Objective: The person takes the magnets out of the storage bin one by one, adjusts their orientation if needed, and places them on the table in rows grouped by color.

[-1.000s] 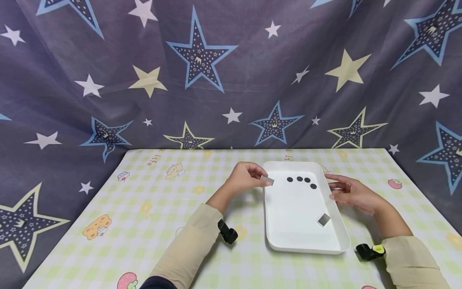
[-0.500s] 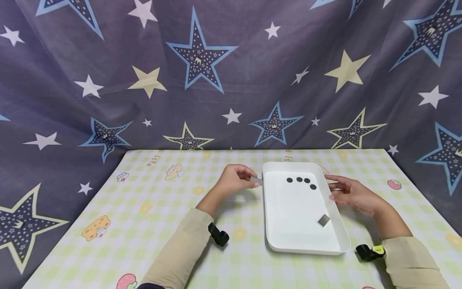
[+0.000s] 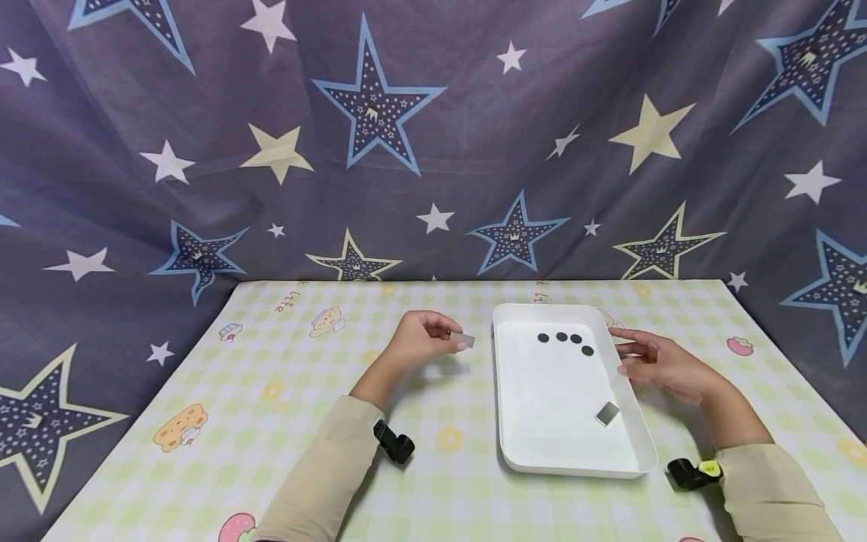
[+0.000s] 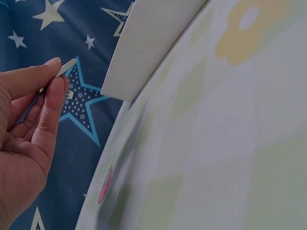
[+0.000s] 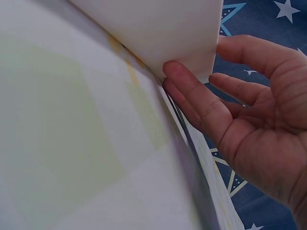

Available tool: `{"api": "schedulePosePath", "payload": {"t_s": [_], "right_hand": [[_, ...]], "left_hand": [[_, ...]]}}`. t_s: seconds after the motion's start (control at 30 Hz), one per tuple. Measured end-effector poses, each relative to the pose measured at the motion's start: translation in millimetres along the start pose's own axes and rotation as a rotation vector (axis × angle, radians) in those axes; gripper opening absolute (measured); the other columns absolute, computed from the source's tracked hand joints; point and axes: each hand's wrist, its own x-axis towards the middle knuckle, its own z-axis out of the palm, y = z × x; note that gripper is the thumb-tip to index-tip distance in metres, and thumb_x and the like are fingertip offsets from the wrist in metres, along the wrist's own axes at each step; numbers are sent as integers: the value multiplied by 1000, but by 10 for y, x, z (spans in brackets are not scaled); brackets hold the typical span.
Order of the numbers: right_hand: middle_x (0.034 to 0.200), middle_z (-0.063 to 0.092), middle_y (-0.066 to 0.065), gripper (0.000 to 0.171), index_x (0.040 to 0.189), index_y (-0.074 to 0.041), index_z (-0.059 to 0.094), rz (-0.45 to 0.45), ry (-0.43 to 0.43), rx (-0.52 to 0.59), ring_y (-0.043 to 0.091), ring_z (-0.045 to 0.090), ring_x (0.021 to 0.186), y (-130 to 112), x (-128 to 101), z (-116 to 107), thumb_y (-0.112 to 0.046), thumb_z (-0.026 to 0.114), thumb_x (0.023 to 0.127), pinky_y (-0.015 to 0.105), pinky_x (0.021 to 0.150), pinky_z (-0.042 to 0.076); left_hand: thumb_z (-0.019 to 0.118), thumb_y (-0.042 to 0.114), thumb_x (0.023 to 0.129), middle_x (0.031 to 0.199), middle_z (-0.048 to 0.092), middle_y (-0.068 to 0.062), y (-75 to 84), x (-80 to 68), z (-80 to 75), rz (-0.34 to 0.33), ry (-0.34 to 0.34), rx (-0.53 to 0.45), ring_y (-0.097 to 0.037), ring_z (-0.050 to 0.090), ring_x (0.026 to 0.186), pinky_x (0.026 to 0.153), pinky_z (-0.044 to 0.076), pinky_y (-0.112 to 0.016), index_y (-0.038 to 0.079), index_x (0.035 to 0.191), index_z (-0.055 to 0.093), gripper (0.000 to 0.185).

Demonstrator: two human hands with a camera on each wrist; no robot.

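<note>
My left hand [image 3: 425,340] pinches a thin grey rectangular plate [image 3: 463,340] between thumb and fingertips, held above the cloth left of the white tray [image 3: 509,452]. From the left wrist, the plate [image 4: 70,66] is seen nearly edge-on, sticking out past the fingertips, with the tray's outer wall [image 4: 148,48] beyond it. My right hand [image 3: 670,367] rests at the tray's right side, fingers loosely extended; the right wrist view has its fingertips [image 5: 178,72] against the outer wall. Several black discs [image 3: 561,337] lie in an arc at the tray's far end. A similar grey plate [image 3: 607,412] lies near its right wall.
A checked cloth [image 3: 271,459] printed with cartoon figures covers the table. Behind its far edge hangs a dark curtain [image 3: 460,173] with stars. The tray's raised rim runs all round. A small black device is worn on each wrist.
My left hand has drawn back leftward from over the tray's left rim, carrying the pinched grey plate. My right hand, the tray, the discs and the other plate have stayed in place.
</note>
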Motion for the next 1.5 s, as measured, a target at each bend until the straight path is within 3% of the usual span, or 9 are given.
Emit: {"api": "schedulePosePath", "payload": {"t_s": [0.6,1.03,1.5], "right_hand": [[134,43,30,68,149,5,27,6,5,3,9,60,103,30,17,-3,-3,64,92,35,81,56],[139,33,38,71,150,6,24,8,1,9,8,59,104,11,16,-8,-3,64,93,34,83,55],[137,37,35,70,150,5,26,12,13,7,9,60,104,21,17,1,-3,64,92,34,82,56]], "left_hand": [[83,3,75,73,69,-3,-136,-70,-250,-20,52,-24,-14,63,66,63,52,-25,-1,91,75,19],[82,6,77,84,72,-5,-328,-55,-356,-106,56,13,-17,67,77,71,55,-28,4,97,76,21],[78,4,80,91,73,-7,-467,-52,-411,-96,35,50,-15,66,78,70,54,-27,1,103,74,23]]}}
